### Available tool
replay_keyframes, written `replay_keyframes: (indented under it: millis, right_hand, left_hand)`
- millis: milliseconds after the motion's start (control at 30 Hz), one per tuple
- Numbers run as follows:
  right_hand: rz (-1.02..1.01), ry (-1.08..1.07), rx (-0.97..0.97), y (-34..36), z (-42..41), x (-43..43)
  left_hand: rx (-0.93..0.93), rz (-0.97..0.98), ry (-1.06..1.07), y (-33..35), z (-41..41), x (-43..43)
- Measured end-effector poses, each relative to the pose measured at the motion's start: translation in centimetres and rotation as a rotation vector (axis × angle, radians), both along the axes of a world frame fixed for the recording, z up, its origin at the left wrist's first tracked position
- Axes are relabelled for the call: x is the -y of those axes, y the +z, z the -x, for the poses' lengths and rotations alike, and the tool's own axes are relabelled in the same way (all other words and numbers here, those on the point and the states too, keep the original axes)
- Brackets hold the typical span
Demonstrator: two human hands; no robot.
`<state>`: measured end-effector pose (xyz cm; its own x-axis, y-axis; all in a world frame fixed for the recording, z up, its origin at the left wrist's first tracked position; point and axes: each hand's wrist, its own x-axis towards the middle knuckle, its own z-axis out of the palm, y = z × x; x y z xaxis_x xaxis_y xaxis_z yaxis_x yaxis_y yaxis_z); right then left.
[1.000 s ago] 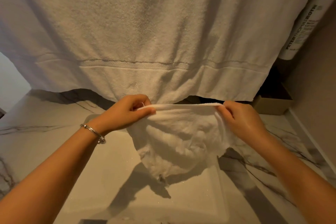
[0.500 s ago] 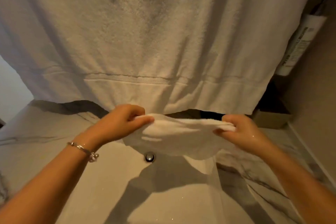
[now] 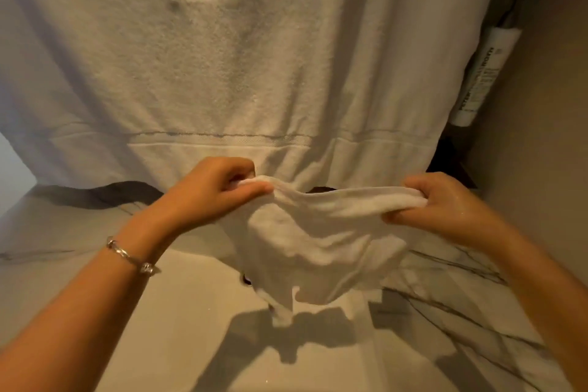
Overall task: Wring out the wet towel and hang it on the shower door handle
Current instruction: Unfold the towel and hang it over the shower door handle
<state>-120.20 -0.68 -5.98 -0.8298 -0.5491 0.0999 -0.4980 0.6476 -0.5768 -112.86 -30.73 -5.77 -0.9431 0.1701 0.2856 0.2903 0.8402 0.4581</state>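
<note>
1. A large bath towel point(image 3: 229, 57) is seen hanging across the far side of the scene, filling most of the upper view; a woven band runs across it near its lower hem.
2. A pale marble-veined counter point(image 3: 47, 232) with a sunken basin point(image 3: 197, 312) is spread below, and shadows of the arms and cloth are cast on it.
3. The small wet towel point(image 3: 321, 239) is held in the air above the basin, near the middle of the scene, just in front of the bath towel's hem. Its top edge is stretched between the two hands, and the rest sags in folds, with a corner dangling lowest.
4. The left hand point(image 3: 210, 191) is closed on the left end of the top edge: the cloth is pinched between thumb and curled fingers point(image 3: 235, 165).
5. The right hand point(image 3: 445, 204) is clamped on the right end, which is bunched inside the curled fingers and thumb.
6. A white tube point(image 3: 486, 73) with printed lettering is seen at the far right, beside the wall.
7. A silver bracelet point(image 3: 130, 256) is worn on the left wrist.
8. A metal drain point(image 3: 246, 280) is partly hidden behind the wet towel's lower left edge.
</note>
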Motion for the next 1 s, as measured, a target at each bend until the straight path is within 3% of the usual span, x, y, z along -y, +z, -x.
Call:
replay_keyframes:
  millis: [267,367,533,867,1000]
  right_hand:
    - [0.404,-0.212,0.211,1.5,-6.1,-3.9]
    - [0.421,-0.387,0.073,2.5,-10.1,-5.3]
    - [0.466,-0.588,-0.126,2.8,-18.4,-8.4]
    - [0.445,-0.988,-0.278,2.7,-38.6,-18.6]
    - [0.379,-1.166,-0.299,2.1,-48.6,-23.0]
  left_hand:
    - [-0.076,-0.287,-0.133,0.8,0.2,-2.1]
    - [-0.031,-0.467,-0.244,1.2,0.1,-3.8]
    - [0.051,-0.571,-0.423,0.6,-1.5,-9.0]
    - [0.238,-0.634,-0.84,1.9,-10.4,-26.5]
    - [0.416,-0.692,-1.009,0.0,-16.7,-34.1]
